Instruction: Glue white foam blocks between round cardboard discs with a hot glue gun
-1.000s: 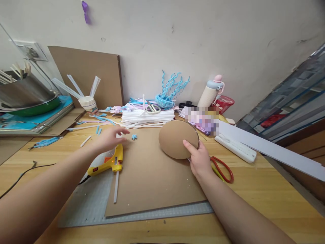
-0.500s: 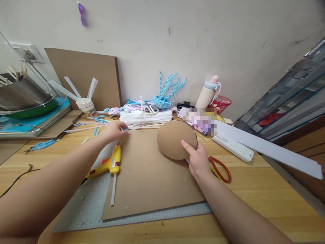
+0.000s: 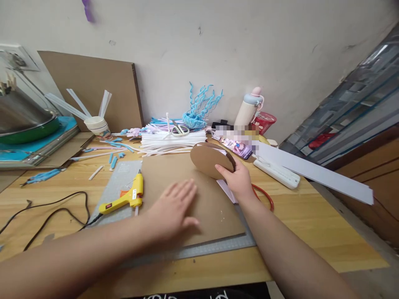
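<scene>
My right hand [image 3: 237, 181] grips the edge of a round brown cardboard disc [image 3: 208, 160] and holds it tilted just above a flat cardboard sheet [image 3: 174, 182]. My left hand [image 3: 173, 207] lies flat on that sheet with its fingers stretched out, holding nothing. The sheet rests on a grey cutting mat [image 3: 120, 178]. A yellow glue gun [image 3: 124, 199] lies on the mat to the left of my left hand, its black cord [image 3: 56, 211] trailing off to the left.
A stack of white strips [image 3: 173, 141], blue curly pieces [image 3: 201, 106], scissors [image 3: 177, 129] and a bottle [image 3: 247, 110] line the wall. A paper cup [image 3: 96, 124] and a cardboard panel [image 3: 90, 89] stand at back left. A white power strip [image 3: 276, 173] and red-handled scissors [image 3: 264, 195] lie right.
My left hand has come back from the far left of the sheet and now lies flat on its middle. The disc has been raised and tilted flatter. The view has shifted.
</scene>
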{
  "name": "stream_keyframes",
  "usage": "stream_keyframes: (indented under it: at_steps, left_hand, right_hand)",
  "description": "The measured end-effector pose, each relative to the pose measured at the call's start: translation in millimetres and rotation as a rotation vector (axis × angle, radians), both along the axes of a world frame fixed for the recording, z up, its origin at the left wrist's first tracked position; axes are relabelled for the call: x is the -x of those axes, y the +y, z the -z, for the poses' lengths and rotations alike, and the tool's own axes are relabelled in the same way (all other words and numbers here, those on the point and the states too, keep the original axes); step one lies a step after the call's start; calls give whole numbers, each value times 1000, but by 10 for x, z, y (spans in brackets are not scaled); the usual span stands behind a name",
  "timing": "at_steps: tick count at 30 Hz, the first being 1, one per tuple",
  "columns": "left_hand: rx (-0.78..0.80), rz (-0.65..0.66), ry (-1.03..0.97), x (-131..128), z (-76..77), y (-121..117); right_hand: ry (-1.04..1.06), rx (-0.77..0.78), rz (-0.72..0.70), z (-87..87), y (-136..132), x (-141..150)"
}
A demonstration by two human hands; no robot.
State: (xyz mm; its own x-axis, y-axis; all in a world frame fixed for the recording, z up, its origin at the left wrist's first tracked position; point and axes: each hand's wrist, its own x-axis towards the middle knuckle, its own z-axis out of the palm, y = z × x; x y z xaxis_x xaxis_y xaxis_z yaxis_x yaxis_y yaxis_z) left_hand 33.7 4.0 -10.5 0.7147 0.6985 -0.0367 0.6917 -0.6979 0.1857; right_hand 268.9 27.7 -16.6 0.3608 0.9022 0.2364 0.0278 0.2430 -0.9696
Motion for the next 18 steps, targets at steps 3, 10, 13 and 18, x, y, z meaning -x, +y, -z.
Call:
stream_keyframes:
  at_steps: [3,10,13,18]
  left_hand:
    - [101,118,7,-409,183,-311]
    - [415,468,-188,-916,122,-779]
    - [468,377,-245,-950,38,-902]
    - [237,193,-186,-554,-20,-855]
  right_hand:
    - [-11,-24,22,41,30,-33]
    - [-5,-27,29,65,57,-70]
    - [26,-13,27,88,65,-95]
    - [186,3,-8,118,63,-52]
